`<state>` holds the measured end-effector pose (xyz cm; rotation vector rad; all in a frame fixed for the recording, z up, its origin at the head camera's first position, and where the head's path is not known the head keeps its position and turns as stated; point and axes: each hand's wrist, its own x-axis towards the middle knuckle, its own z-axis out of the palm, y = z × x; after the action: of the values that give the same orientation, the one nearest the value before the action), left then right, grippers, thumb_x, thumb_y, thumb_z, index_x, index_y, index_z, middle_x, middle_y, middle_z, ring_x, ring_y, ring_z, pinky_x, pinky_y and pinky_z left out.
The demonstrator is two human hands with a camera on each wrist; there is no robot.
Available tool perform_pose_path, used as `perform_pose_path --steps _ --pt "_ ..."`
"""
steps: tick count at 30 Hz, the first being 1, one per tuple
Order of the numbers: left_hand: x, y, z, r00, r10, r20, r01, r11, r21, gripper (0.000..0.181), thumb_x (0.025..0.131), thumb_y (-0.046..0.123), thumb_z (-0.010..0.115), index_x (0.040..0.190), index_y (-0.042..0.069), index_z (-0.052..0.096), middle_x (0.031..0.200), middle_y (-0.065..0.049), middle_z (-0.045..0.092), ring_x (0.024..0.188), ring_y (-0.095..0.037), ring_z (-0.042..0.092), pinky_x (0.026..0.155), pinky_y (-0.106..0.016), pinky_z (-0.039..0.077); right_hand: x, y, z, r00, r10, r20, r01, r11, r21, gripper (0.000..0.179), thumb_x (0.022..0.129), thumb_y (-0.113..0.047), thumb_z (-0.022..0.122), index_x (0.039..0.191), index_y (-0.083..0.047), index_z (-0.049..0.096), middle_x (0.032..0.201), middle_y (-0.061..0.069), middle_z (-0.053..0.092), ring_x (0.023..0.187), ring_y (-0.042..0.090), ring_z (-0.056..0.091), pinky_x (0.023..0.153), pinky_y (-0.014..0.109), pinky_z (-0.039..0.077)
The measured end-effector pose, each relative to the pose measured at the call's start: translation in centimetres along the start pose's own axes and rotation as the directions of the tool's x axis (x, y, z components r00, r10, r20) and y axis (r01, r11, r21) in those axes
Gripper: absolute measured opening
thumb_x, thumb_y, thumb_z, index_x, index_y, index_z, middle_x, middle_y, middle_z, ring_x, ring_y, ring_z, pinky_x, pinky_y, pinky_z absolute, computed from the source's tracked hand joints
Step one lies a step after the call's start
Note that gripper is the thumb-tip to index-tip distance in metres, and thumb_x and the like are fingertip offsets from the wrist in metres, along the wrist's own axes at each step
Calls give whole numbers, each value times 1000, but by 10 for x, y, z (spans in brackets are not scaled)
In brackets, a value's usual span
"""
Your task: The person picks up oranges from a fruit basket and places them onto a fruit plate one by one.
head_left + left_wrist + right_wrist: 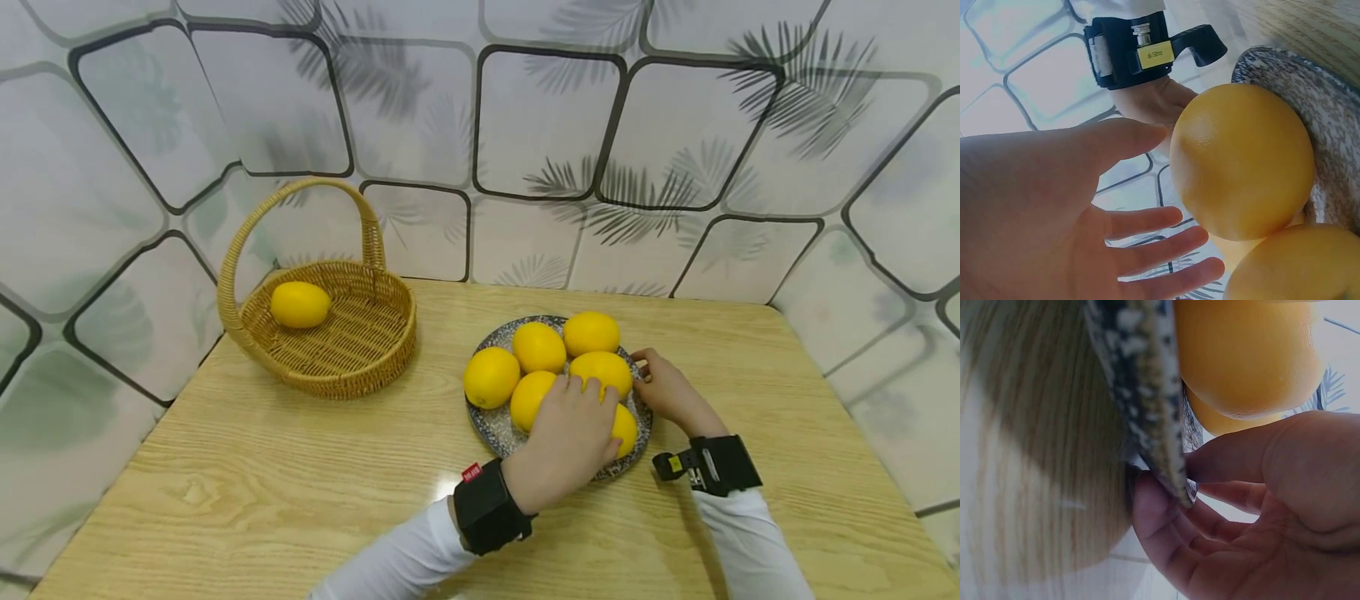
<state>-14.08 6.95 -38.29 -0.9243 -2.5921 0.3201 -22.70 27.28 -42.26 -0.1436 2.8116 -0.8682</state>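
Several yellow lemons (491,377) lie on a dark speckled plate (497,427) right of the table's middle. Over its near side reaches my left hand (566,437), partly hiding the lemons beneath. In the left wrist view, the fingers of this hand are spread and rather straight beside a lemon (1241,162), with nothing held. At the plate's right edge, my right hand (667,390) pinches the rim. The right wrist view shows its thumb above and fingers below the plate's edge (1147,387), close to a lemon (1250,359).
A wicker basket (360,385) with a tall arched handle stands on the wooden table (315,475) at the back left. One lemon (300,304) lies inside it. Patterned walls (547,125) border the table at the back and sides.
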Motion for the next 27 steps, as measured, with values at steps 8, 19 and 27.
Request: perform_pose_path --steps 8,19,27 --pt "1 -9 -13 996 -71 59 72 997 -25 53 89 63 50 118 20 61 106 3 67 97 -15 60 90 -28 52 1 1 1 1000 6 1 -6 1000 -6 48 96 -6 43 138 15 34 120 41 53 102 45 55 80 53 54" --pt "-15 -98 -4 953 -304 -19 302 952 -50 42 91 46 59 112 11 65 97 -8 71 88 -25 64 79 -37 56 2 0 2 1000 -9 25 9 1000 -2 49 97 -6 42 140 14 31 121 42 51 102 46 55 76 50 54" --pt "-35 -202 29 855 -495 -156 497 867 -28 31 89 26 63 98 -4 65 89 -21 70 80 -36 64 70 -45 57 4 1 1 1000 4 28 -4 1000 -8 50 98 -9 42 141 14 30 124 42 50 107 47 53 83 56 52"
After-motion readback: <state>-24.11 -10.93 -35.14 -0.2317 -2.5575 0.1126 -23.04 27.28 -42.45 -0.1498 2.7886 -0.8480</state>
